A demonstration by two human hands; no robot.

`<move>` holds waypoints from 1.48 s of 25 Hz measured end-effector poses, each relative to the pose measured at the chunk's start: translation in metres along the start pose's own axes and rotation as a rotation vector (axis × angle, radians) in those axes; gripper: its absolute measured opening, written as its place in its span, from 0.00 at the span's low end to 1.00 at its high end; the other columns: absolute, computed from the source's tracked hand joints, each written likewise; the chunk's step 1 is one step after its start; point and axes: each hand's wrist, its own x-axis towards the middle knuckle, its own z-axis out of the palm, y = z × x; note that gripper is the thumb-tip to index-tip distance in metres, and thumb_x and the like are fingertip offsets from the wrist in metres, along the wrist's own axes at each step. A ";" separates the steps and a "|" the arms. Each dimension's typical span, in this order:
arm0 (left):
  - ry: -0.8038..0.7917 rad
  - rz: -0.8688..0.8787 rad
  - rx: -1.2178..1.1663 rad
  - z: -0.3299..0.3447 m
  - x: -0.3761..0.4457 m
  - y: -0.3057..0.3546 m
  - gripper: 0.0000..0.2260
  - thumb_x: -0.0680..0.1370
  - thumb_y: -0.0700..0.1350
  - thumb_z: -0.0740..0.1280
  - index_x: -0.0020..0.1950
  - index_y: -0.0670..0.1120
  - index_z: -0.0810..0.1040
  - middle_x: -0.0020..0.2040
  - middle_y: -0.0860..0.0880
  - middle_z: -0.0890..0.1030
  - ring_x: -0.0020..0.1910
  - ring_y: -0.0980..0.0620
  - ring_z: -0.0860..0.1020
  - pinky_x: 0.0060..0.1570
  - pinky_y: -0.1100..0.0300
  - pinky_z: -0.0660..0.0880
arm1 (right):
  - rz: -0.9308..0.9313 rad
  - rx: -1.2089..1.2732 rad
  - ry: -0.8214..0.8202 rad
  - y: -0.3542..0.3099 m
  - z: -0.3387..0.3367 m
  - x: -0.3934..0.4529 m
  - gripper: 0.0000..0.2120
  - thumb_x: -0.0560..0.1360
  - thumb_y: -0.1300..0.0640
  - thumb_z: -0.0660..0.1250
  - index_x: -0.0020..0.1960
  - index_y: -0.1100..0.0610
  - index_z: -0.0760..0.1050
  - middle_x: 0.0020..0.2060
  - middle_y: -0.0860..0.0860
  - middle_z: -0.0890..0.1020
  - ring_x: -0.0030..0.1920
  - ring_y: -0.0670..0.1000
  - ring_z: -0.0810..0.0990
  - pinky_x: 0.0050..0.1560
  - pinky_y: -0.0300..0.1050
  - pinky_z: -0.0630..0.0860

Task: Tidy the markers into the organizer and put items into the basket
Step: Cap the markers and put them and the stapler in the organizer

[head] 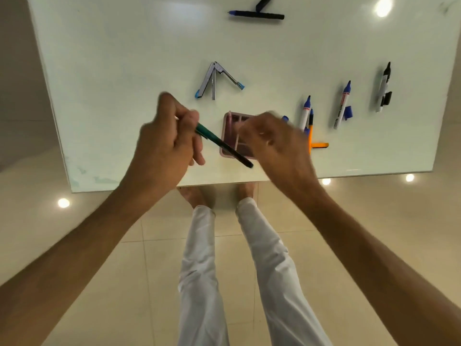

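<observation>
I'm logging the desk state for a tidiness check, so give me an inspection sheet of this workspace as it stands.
Surface: glossy white table, ceiling lights reflected in it.
Job's things: pink organizer near the front edge, one pink pen standing in it; green pen held over it; three uncapped markers lying to the right with caps beside them; orange pen and orange cap; dark blue pen at the far edge. No basket seen.
Clutter: opened stapler.
Hands: left hand grips the green pen; right hand blurred at the organizer, contents unclear.
Cables: nothing seen.
Surroundings: beige tiled floor, person's white trousers and bare feet.
</observation>
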 end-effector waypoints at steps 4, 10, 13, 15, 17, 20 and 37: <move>0.032 0.180 0.299 -0.002 0.017 -0.002 0.12 0.88 0.50 0.57 0.59 0.40 0.67 0.39 0.48 0.83 0.34 0.53 0.83 0.37 0.60 0.79 | 0.120 0.130 0.413 0.034 -0.060 0.020 0.08 0.79 0.54 0.67 0.52 0.54 0.84 0.44 0.45 0.86 0.42 0.40 0.83 0.44 0.33 0.78; -0.179 0.230 0.644 0.040 0.041 -0.005 0.14 0.87 0.52 0.58 0.63 0.41 0.67 0.42 0.41 0.84 0.35 0.42 0.82 0.39 0.44 0.81 | 0.252 -0.006 0.526 0.097 -0.124 0.012 0.11 0.79 0.53 0.67 0.57 0.52 0.84 0.53 0.48 0.86 0.51 0.49 0.85 0.48 0.29 0.75; -0.194 0.203 0.744 0.049 0.047 -0.003 0.18 0.85 0.58 0.61 0.65 0.45 0.66 0.47 0.44 0.86 0.38 0.42 0.84 0.36 0.51 0.78 | 0.277 -0.063 0.455 0.130 -0.138 0.010 0.10 0.79 0.55 0.67 0.56 0.53 0.84 0.52 0.49 0.86 0.51 0.52 0.85 0.53 0.42 0.80; 0.017 0.260 0.677 0.044 0.047 0.005 0.22 0.84 0.62 0.63 0.65 0.45 0.67 0.46 0.48 0.87 0.38 0.43 0.85 0.36 0.56 0.72 | 0.287 -0.175 0.305 0.157 -0.135 0.017 0.09 0.79 0.54 0.70 0.58 0.54 0.83 0.54 0.51 0.86 0.50 0.54 0.85 0.56 0.49 0.81; 0.139 0.263 0.532 0.038 0.048 0.016 0.25 0.84 0.63 0.62 0.66 0.42 0.69 0.46 0.48 0.86 0.39 0.43 0.85 0.38 0.56 0.72 | 0.381 -0.239 0.094 0.179 -0.122 0.027 0.21 0.77 0.48 0.75 0.67 0.53 0.77 0.62 0.55 0.81 0.54 0.56 0.83 0.56 0.54 0.82; 0.069 0.288 0.501 0.041 0.050 0.030 0.23 0.85 0.62 0.61 0.65 0.42 0.70 0.46 0.46 0.86 0.39 0.43 0.84 0.38 0.59 0.73 | 0.661 -0.004 -0.059 0.192 -0.096 0.038 0.44 0.71 0.41 0.79 0.79 0.49 0.60 0.72 0.57 0.67 0.60 0.58 0.78 0.47 0.55 0.84; -0.170 0.275 0.327 0.120 0.058 0.070 0.12 0.86 0.56 0.62 0.60 0.48 0.72 0.41 0.52 0.86 0.37 0.56 0.85 0.37 0.62 0.80 | 0.247 -0.381 0.052 0.245 -0.061 0.073 0.13 0.83 0.56 0.65 0.65 0.61 0.75 0.46 0.54 0.74 0.41 0.52 0.75 0.35 0.42 0.74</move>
